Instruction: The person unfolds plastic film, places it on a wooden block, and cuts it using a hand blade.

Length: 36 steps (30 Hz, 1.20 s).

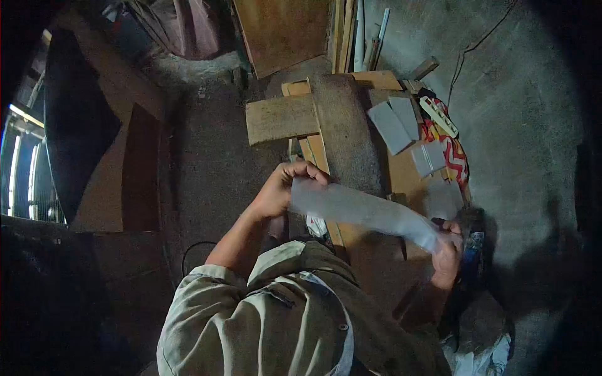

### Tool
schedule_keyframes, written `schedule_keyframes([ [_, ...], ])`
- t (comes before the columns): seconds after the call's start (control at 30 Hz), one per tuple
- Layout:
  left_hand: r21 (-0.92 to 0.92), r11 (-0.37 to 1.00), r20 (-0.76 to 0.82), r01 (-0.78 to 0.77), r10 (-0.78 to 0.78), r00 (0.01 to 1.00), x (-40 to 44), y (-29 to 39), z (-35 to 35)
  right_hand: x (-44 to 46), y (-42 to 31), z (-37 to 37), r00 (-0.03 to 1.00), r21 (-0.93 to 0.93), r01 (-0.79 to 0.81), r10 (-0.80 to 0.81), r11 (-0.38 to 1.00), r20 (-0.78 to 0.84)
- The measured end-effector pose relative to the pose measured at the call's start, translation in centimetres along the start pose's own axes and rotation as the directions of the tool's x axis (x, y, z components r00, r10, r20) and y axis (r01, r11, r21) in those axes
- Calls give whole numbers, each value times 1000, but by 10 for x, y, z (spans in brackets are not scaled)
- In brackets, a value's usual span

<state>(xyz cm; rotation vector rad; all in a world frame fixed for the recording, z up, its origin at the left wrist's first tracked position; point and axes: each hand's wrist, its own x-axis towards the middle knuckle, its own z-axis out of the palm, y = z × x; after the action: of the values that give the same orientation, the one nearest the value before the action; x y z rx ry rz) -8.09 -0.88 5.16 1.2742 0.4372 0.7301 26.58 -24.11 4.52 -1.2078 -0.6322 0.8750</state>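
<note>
A long strip of whitish, translucent sheet [357,207] is stretched between my two hands, in front of my chest. My left hand [282,186] grips its left end, with the fingers curled over the top edge. At the other end, lower and to the right, my right hand [446,250] pinches the strip, which bends and blurs there. Something small and dark shows by the right fingers, too blurred to name. Beneath the strip lies a low wooden bench with a worn board [345,125] running along it.
Pale flat sheets or packets [394,124] lie on the bench's right side, near a white power strip [439,116] and a red-and-yellow patterned cloth [456,160]. A wooden plank [282,119] juts out left. Boards and pipes [359,37] lean on the far wall.
</note>
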Motion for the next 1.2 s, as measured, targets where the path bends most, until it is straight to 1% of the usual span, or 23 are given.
schedule_keyframes([
  [0.07,8,1000,-4,21,-21,1000,1,5,0,1,4,3,1000,32,26,-27,999,13],
  [0.1,69,997,-33,35,-33,999,1,10,1,3,11,2,995,-173,100,-101,980,7],
  [0.17,136,991,-28,10,-6,1000,4,15,5,4,11,1,999,-139,-1,-5,990,-44],
  [0.27,285,958,-34,-24,35,999,9,26,14,10,13,27,990,-469,22,-84,883,-113],
  [0.33,395,917,-80,61,-32,996,12,36,30,9,18,44,991,-623,83,-127,778,-28],
  [0.37,721,693,18,-8,-8,1000,18,44,32,8,19,55,978,-741,190,-193,644,83],
  [0.43,759,651,51,2,-63,997,24,51,47,-3,1,106,956,-631,255,-92,733,280],
  [0.47,796,606,67,16,-115,991,27,51,53,-7,21,112,927,-562,317,-124,764,355],
  [0.5,793,606,104,-60,-37,994,26,44,56,-7,13,133,845,-522,461,-175,717,506],
  [0.53,794,604,120,-70,-42,992,27,46,61,-9,10,150,851,-525,457,-182,718,492],
  [0.6,891,454,91,-24,-126,988,29,53,70,-12,8,172,745,-561,657,-323,503,583],
  [0.63,892,451,100,-32,-129,987,29,54,72,-11,12,171,749,-564,654,-329,504,575],
  [0.73,883,464,132,-69,-105,986,28,58,70,-7,19,171,764,-524,644,-431,558,480],
  [0.8,871,483,154,-86,-102,983,26,62,66,-1,4,171,843,-563,528,-313,636,438],
  [0.83,871,483,154,-87,-101,983,26,64,63,6,8,174,790,-512,613,-455,601,411],
  [0.87,818,564,175,-115,-54,983,26,65,60,8,2,175,788,-512,615,-457,599,413],
  [0.9,756,638,192,-145,-4,981,26,66,56,9,-8,176,833,-503,551,-400,666,383],
  [0.93,755,639,194,-148,-1,981,26,61,51,9,-17,176,872,-492,481,-339,725,353],
  [0.97,603,794,158,-78,-23,987,25,52,44,8,-22,176,929,-480,351,-232,804,290],
  [1.03,211,974,94,81,-103,990,23,46,43,14,-23,177,933,-385,328,-231,863,276],
  [1.07,208,975,95,79,-100,990,21,43,48,17,-23,178,939,-284,297,-225,912,261],
  [1.13,33,998,27,60,-61,998,20,35,60,20,-22,175,950,-335,263,-182,905,254],
  [1.2,-3,994,61,111,-110,992,18,25,62,21,-23,178,946,-255,258,-190,932,262],
])
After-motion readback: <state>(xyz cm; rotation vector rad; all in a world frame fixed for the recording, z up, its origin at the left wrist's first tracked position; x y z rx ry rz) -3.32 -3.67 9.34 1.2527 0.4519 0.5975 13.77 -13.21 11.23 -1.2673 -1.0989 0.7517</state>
